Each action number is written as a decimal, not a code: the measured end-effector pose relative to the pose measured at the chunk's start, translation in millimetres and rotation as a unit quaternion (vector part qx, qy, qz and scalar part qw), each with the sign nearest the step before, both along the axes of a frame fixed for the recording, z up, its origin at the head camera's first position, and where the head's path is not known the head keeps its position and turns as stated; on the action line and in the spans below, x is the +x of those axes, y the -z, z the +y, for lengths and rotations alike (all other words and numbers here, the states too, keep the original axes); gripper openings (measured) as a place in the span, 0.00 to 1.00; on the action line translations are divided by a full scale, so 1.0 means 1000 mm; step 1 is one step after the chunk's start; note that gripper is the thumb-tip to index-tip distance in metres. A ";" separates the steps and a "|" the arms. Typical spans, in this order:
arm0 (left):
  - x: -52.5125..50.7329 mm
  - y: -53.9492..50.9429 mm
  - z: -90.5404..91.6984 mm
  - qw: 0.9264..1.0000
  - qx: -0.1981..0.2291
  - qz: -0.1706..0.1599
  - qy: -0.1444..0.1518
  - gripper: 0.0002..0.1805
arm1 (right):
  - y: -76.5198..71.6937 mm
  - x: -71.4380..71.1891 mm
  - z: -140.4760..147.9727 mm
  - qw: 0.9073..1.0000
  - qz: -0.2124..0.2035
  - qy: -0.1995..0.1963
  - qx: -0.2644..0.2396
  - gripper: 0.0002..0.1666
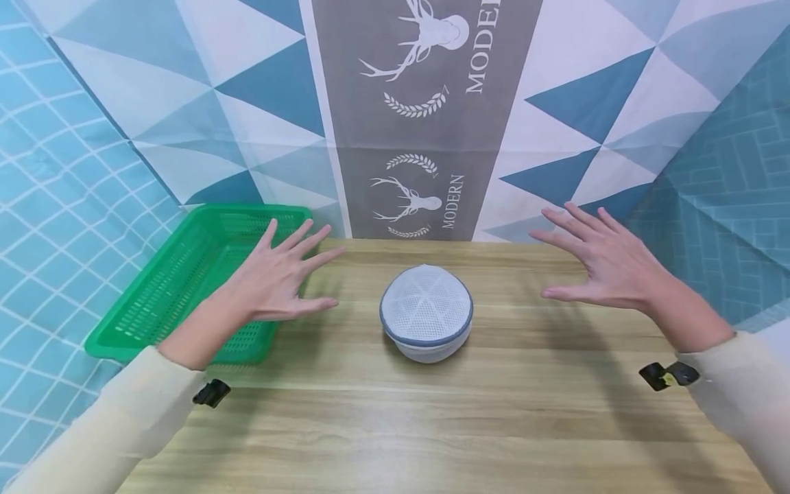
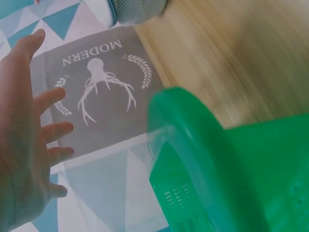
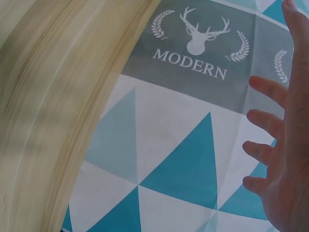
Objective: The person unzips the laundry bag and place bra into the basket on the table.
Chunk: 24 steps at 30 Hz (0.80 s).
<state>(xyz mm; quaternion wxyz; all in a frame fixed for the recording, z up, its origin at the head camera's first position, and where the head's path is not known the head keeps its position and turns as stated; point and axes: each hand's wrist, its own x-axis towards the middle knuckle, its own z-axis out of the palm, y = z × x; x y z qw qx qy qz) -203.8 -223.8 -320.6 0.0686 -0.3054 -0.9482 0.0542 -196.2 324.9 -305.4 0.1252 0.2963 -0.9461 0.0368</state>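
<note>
A round white mesh laundry bag (image 1: 426,309) with a grey-blue rim sits on the wooden table, midway between the two hands. My left hand (image 1: 278,274), its fingers spread, hovers above the right side of a green plastic basket (image 1: 148,274) and holds nothing. Well to the right of the mesh bag, my right hand (image 1: 601,261) is raised with fingers apart, touching nothing. The left wrist view shows the left hand (image 2: 24,130) beside the basket's rim (image 2: 188,125), with part of the mesh bag (image 2: 137,9) at the top. In the right wrist view the right hand (image 3: 285,130) is bare.
The wooden table (image 1: 382,425) runs up to a wall covering (image 1: 426,130) with triangles and deer heads. Blue tile-patterned sheets (image 1: 49,206) stand at both sides. The basket takes up the table's left back corner.
</note>
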 end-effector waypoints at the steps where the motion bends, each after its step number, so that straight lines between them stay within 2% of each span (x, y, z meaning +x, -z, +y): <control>1: 0.000 0.000 0.001 1.000 0.002 0.000 -0.001 0.49 | 0.000 0.000 -0.002 1.000 0.002 -0.002 -0.002 0.61; 9: -0.003 0.000 0.012 1.000 0.014 0.008 -0.004 0.48 | -0.001 0.001 -0.013 1.000 0.011 -0.014 -0.005 0.61; 24: -0.002 0.008 0.020 0.999 0.051 0.003 -0.005 0.49 | 0.002 0.004 -0.026 0.999 0.036 -0.020 -0.032 0.61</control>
